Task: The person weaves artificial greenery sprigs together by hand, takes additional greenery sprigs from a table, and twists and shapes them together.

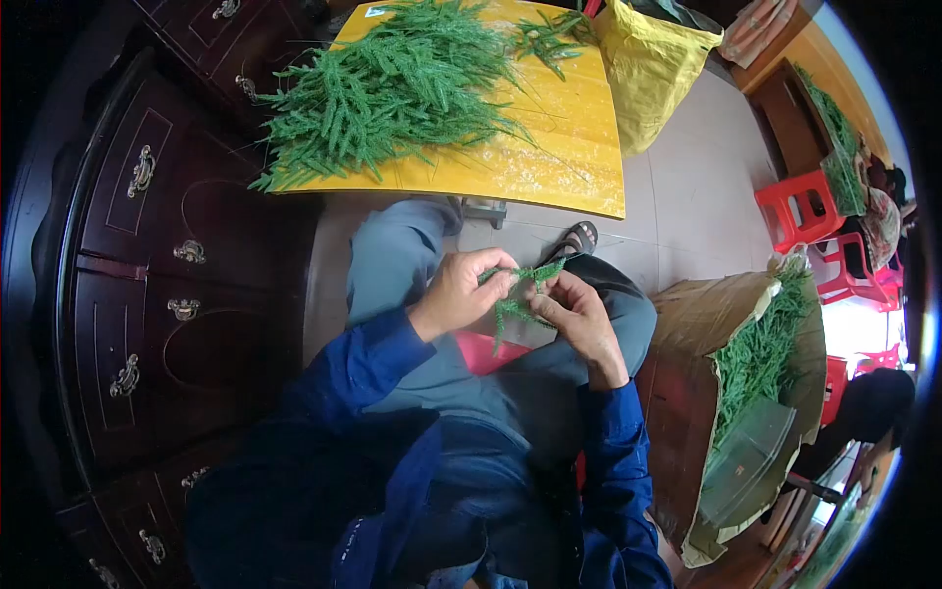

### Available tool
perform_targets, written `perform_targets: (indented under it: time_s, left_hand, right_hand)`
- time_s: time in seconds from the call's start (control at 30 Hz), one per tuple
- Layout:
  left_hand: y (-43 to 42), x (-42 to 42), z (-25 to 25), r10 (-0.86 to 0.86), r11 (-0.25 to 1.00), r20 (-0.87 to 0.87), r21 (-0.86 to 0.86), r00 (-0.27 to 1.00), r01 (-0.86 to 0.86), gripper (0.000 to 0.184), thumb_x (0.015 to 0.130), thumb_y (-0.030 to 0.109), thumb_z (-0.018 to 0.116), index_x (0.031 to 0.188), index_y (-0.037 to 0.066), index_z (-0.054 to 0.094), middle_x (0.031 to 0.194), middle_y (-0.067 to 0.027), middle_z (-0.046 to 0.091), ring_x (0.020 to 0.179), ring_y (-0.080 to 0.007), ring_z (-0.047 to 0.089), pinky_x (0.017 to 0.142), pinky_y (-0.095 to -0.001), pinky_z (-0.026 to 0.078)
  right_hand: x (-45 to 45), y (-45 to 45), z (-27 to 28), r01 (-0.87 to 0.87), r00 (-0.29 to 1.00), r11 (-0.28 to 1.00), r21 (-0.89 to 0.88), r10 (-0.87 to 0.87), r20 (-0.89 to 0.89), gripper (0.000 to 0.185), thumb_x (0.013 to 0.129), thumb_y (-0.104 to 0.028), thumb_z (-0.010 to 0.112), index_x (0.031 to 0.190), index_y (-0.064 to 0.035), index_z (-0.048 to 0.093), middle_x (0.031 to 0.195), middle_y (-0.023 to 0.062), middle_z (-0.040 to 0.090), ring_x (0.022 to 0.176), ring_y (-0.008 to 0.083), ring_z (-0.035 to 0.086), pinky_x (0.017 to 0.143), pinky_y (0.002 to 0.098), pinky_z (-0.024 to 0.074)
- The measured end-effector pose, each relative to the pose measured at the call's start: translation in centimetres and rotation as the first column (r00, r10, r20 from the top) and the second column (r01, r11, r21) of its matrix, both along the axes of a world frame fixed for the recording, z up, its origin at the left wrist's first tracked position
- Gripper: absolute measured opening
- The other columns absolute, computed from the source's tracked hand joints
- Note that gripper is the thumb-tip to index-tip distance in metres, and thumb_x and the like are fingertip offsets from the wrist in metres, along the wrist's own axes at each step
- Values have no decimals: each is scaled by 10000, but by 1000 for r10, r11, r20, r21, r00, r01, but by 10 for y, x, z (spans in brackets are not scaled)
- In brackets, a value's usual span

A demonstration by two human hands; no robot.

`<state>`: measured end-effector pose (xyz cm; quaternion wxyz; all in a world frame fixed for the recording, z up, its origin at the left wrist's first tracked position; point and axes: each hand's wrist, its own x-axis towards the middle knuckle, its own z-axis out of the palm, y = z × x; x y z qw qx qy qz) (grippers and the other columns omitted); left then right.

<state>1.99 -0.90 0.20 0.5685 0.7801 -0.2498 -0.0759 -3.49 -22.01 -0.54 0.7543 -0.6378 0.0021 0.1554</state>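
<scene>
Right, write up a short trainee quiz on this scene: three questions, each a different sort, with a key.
1. Multiple choice: What do the left hand and right hand hold between them?
A) a folded yellow sack
B) a thin, green, needle-leaved sprig
C) a red plastic stool

2. True or false: The big pile of feathery green sprigs lies on the flat, yellow-topped table.

3. Fill in the missing word: The open brown cardboard box with greenery inside stands on the person's ____ side.

Key: 1. B; 2. true; 3. right.
</scene>
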Motion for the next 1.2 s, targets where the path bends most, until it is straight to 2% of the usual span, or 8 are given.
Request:
perform_targets:
  time_s: [0.13,0.23,0.33,0.43,0.63,0.83,1.07,1.2]
  left_hand:
    - [-1,-3,4,34,999,119,14,992,-36,105,860,87,661,939,17,656,740,-120,657,679,-156,653,629,-303,495]
    - [-4,-5,9,42,999,181,-25,983,-38,93,842,91,652,921,41,657,750,-148,659,694,-322,669,608,-370,500]
    - [-3,-5,10,35,999,144,-2,989,-35,90,849,97,650,916,37,659,735,-146,654,676,-299,669,598,-359,495]
    - [-2,-5,8,24,999,88,32,996,-27,83,880,82,649,925,14,663,712,-92,656,669,-125,645,619,-292,494]
    - [-2,-5,1,47,999,34,23,998,-47,92,904,90,634,924,6,666,705,-70,665,669,-111,645,616,-283,498]
    - [-5,-7,-1,55,997,28,-46,998,-53,91,858,106,647,905,31,669,690,-127,649,620,-228,660,584,-331,487]
    - [0,-2,-1,71,995,-23,-64,997,-73,83,911,69,613,943,4,655,727,-50,680,699,-82,646,634,-266,502]
    - [1,-1,-1,130,986,0,-101,991,-130,95,913,86,621,950,4,653,742,-49,683,696,-81,624,635,-271,493]
  right_hand:
    - [1,11,14,166,986,980,111,-168,8,187,943,-132,665,1080,-22,603,1007,-3,639,918,74,586,830,231,477]
    - [1,14,10,253,967,959,128,-255,-4,141,948,-99,648,1063,-23,618,977,-7,647,885,68,591,796,224,479]
    - [1,8,-2,249,967,963,103,-253,28,97,954,-80,633,1031,-20,630,937,-19,646,840,53,583,757,214,477]
    - [1,8,-5,273,958,961,54,-276,76,69,955,-67,625,1001,-17,635,899,-29,637,798,40,568,724,204,470]
    - [2,11,-9,290,954,957,19,-290,73,63,952,-63,625,994,-17,633,890,-30,625,801,41,558,731,205,467]
    - [0,16,5,235,970,968,87,-239,35,100,947,-77,633,1031,-23,620,928,-20,632,829,52,564,761,210,469]
    - [2,12,9,410,908,900,148,-418,32,284,962,-112,617,1217,-25,529,1089,72,639,987,122,597,841,271,497]
    - [-5,15,4,155,988,986,58,-154,-13,262,932,-118,661,1163,-20,584,1035,8,637,966,98,578,835,259,476]
